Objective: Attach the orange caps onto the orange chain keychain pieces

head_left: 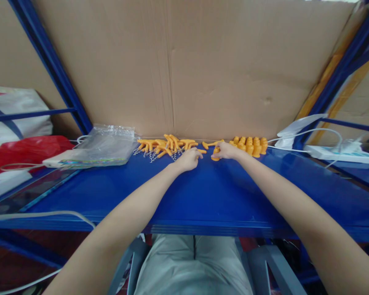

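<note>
My left hand [190,159] is closed above the blue shelf, at the right end of a pile of yellow-handled pieces with spiral metal wires [160,144]. The tip of one yellow handle [202,151] shows past its fingers; the rest is hidden. A short distance to the right, my right hand [226,150] pinches a small yellow cup-like piece [215,154], its base close to the shelf. Just behind these fingers lies another yellow handle [209,144]. Several upright yellow cup-like pieces [252,146] stand in rows to the right of my right hand.
The blue shelf [203,196] backs onto a cardboard wall [203,69]. Clear plastic bags [110,143] lie left of the pile, near a red bag [33,149]. A white power strip [341,153] with cables sits at the right. Blue posts [53,65] frame both sides.
</note>
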Demonstrator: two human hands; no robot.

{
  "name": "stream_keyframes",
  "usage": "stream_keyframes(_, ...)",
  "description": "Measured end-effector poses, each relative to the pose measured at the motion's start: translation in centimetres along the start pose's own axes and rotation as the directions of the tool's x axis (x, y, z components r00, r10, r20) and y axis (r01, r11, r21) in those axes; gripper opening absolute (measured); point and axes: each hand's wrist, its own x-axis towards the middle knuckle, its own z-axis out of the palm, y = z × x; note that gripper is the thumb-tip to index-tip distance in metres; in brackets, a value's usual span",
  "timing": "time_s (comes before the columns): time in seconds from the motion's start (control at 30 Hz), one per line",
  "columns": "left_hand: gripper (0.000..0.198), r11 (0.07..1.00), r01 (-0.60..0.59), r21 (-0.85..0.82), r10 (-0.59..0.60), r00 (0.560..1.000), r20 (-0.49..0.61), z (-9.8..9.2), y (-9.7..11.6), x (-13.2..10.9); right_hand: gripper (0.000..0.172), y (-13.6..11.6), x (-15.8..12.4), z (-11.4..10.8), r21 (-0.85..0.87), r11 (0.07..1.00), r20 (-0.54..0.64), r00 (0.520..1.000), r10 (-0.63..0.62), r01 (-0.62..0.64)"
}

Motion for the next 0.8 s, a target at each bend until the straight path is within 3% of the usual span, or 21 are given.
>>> stream_keyframes(0.13,0.041,0.994,-0.051,-0.100,0.047,0.998,-0.043,0.1,0.8,0.2,0.019,1.6,-1.0,0.5,0.109,0.986,-0.010,0.992,-0.123,0.123)
stream_keyframes(0.27,0.044,0.996,-0.049,-0.074,0.044,0.996,-0.072,0.0,0.8,0.0,0.014,2.3,-1.8,0.4,0.231,0.957,0.041,0.981,-0.190,0.176)
stream_keyframes(0.4,0.050,0.997,0.000,0.073,0.000,1.000,-0.008,-0.1,-0.1,-0.5,0.014,1.6,-2.4,-0.6,0.112,0.989,0.031,0.994,-0.105,0.101)
stream_keyframes(0.57,0.059,0.956,0.172,0.236,-0.210,0.966,0.148,0.1,-0.2,-0.8,0.019,0.3,-3.6,-1.7,-0.097,0.991,0.033,0.996,-0.085,0.088)
stream_keyframes(0.8,0.038,0.928,0.118,0.354,-0.194,0.963,0.187,-1.5,0.9,-0.5,0.015,0.3,-5.0,-3.1,-0.122,0.981,0.146,0.980,-0.133,0.151)
